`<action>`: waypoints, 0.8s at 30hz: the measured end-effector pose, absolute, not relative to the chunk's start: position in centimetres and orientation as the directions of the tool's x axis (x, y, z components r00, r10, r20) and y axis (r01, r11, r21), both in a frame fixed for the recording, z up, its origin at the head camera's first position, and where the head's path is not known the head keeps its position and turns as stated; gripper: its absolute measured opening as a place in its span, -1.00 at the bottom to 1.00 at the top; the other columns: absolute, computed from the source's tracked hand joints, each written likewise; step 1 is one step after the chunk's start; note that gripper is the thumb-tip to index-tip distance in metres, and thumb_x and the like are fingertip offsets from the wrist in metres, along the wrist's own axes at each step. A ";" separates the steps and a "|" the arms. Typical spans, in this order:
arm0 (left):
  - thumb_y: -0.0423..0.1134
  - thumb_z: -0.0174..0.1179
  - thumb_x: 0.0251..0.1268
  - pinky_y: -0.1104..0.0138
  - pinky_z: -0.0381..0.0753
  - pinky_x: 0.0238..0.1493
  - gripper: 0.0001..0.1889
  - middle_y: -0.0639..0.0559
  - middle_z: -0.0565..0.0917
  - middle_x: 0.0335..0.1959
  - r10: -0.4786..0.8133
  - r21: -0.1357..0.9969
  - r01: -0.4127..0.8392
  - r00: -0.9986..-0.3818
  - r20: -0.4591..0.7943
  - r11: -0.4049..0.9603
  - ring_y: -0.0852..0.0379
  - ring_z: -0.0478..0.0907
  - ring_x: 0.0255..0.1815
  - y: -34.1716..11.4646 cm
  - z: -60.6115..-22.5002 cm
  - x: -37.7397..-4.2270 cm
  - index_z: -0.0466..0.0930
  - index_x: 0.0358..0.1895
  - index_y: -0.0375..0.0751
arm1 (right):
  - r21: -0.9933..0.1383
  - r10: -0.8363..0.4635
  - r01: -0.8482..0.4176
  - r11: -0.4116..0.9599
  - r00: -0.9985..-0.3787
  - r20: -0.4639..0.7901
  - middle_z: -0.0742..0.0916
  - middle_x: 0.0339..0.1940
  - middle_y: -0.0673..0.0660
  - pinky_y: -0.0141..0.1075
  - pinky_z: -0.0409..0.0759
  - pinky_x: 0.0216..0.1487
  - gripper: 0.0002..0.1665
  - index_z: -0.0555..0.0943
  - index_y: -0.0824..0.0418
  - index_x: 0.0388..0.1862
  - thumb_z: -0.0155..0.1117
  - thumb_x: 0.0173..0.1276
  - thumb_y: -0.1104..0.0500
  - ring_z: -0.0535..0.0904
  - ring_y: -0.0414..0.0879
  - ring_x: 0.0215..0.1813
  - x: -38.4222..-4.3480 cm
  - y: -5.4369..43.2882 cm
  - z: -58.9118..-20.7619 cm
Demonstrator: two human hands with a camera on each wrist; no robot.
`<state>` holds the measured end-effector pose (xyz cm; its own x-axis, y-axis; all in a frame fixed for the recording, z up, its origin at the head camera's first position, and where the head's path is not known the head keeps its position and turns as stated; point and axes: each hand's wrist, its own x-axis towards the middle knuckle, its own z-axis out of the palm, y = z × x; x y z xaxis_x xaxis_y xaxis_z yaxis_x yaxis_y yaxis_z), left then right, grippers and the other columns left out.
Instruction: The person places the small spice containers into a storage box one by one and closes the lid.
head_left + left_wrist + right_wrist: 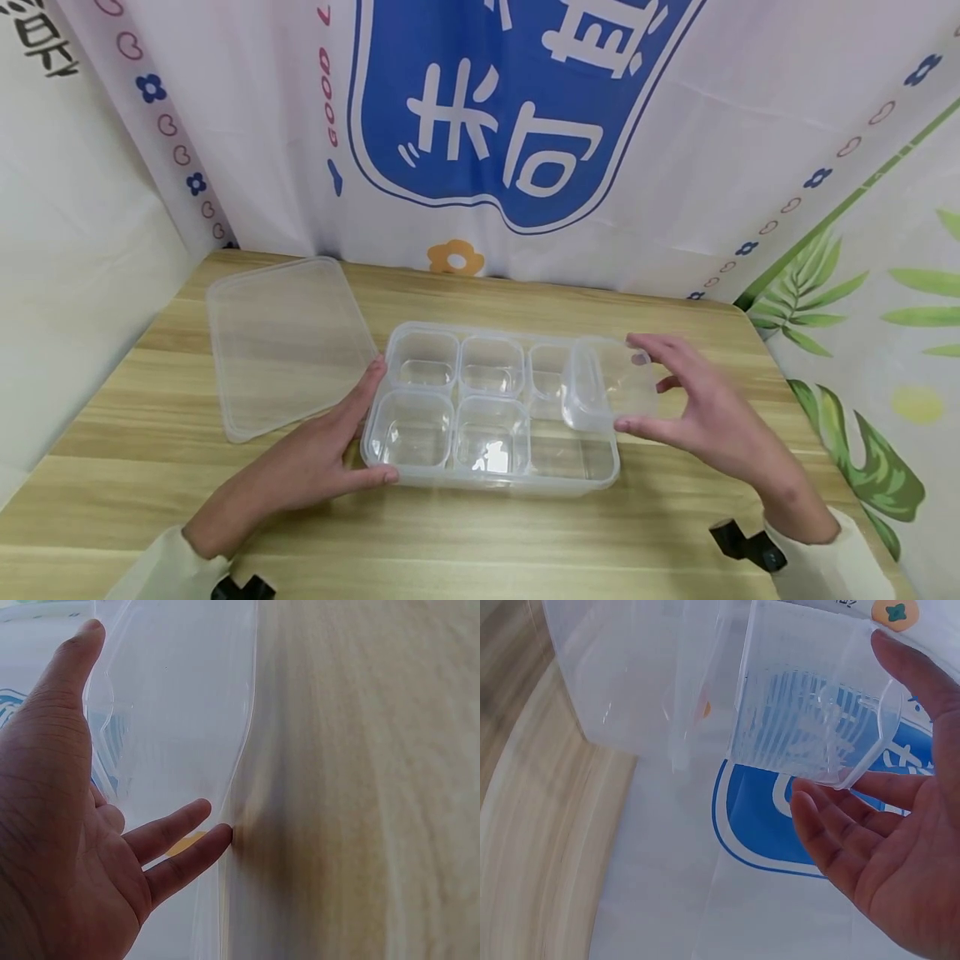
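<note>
A clear rectangular plastic container stands on the table in the head view, with several small clear square boxes in two rows inside. Its front right place shows only the bare bottom. My left hand rests at the container's left end, thumb at the front corner and fingers towards the back, fairly straight in the left wrist view. Between thumb and fingers, my right hand holds another small clear box, tipped on its side above the container's right end. In the right wrist view, ridges show on that box.
A flat translucent lid lies on the wooden table to the left, close to my left fingers. A printed white curtain hangs along the table's back edge. Leaf-patterned cloth hangs at the right side.
</note>
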<state>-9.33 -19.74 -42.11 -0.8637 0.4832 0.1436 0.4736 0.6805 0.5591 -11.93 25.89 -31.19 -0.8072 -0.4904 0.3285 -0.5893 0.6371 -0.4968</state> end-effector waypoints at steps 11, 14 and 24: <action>0.36 0.35 0.21 -0.16 0.41 0.32 0.28 -0.09 -0.16 0.69 0.479 0.561 0.472 -0.865 0.146 0.680 -0.28 0.23 0.50 -19.8 -42.1 -9.2 -0.40 0.70 0.00 | -0.443 -0.530 -0.591 0.674 -0.805 0.267 0.54 0.34 0.10 -0.19 0.68 -0.16 0.09 0.37 0.13 0.55 0.71 0.09 -0.02 0.62 -0.12 -0.09 -10.6 24.5 -32.2; 0.37 0.35 0.21 -0.15 0.41 0.32 0.28 -0.09 -0.15 0.69 0.481 0.557 0.474 -0.865 0.147 0.682 -0.27 0.23 0.50 -19.8 -42.1 -9.2 -0.40 0.71 -0.01 | -0.435 -0.541 -0.594 0.677 -0.802 0.254 0.52 0.36 0.10 -0.21 0.68 -0.13 0.10 0.35 0.16 0.57 0.70 0.11 -0.03 0.60 -0.12 -0.02 -10.4 24.2 -32.6; 0.38 0.35 0.20 -0.14 0.41 0.33 0.29 -0.08 -0.16 0.69 0.481 0.555 0.478 -0.863 0.153 0.681 -0.26 0.23 0.50 -19.8 -42.0 -9.2 -0.40 0.71 0.00 | -0.436 -0.527 -0.556 0.707 -0.826 0.199 0.47 0.37 0.02 -0.18 0.69 -0.11 0.16 0.34 0.12 0.58 0.64 0.10 -0.26 0.60 -0.12 -0.01 -9.6 23.7 -32.8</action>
